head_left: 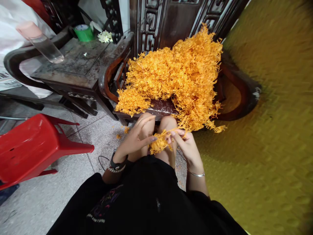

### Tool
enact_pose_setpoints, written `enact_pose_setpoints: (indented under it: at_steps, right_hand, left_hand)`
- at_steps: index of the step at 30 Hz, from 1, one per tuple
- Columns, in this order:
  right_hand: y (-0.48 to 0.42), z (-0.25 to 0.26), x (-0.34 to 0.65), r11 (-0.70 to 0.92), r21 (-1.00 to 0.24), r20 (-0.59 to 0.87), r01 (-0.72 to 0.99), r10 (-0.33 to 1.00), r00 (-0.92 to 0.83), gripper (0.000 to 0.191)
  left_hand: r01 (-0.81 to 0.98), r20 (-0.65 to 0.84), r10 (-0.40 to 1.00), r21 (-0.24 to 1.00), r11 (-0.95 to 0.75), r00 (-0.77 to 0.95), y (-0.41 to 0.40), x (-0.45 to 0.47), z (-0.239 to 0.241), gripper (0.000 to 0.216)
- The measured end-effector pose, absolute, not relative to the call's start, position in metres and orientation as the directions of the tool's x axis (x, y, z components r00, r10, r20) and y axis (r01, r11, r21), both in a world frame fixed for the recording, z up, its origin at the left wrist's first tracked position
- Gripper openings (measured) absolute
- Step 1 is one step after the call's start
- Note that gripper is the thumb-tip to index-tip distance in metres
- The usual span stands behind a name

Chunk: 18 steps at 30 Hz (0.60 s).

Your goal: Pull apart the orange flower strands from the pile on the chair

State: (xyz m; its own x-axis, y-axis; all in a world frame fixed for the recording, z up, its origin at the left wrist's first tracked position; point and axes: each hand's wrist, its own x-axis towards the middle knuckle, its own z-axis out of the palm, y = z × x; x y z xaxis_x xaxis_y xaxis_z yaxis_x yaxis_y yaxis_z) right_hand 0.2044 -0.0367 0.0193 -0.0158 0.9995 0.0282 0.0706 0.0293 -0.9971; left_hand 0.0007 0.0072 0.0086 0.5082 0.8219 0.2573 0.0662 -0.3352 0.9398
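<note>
Over my knees, a sprig of small orange flowers (158,144) lies between my two hands. My right hand (184,141) pinches it by the stems, with thumb and fingers closed together. On the other side, my left hand (137,137) has its fingers stretched out and its thumb apart, the thumb tip at the edge of the blossoms. Whether that thumb presses on them I cannot tell. Just beyond my knees, a large heap of orange flower sprigs (171,73) covers much of a dark wooden chair (161,107), some hanging over its front right edge.
Left of the chair stands a dark wooden side table (73,70) with a clear bottle (46,47), green tape roll (83,32) and pale flowers (105,37). A red plastic stool (31,143) is at my left. A large yellow-green surface (264,147) fills the right side.
</note>
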Motion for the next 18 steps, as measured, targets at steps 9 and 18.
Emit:
enact_pose_setpoints:
  at_steps: [9,18]
  right_hand:
    - [-0.039,0.022,0.198,-0.036,-0.992,-0.047,0.123,0.995,-0.092,0.044]
    - [-0.037,0.020,0.202,-0.263,-0.954,-0.231,-0.141,0.950,-0.210,0.045]
  left_hand:
    - [0.146,-0.075,0.549,0.985,-0.088,0.832,0.013,0.025,0.022,0.033]
    - [0.042,0.024,0.623,0.995,-0.090,0.782,-0.002,0.039,0.001,0.037]
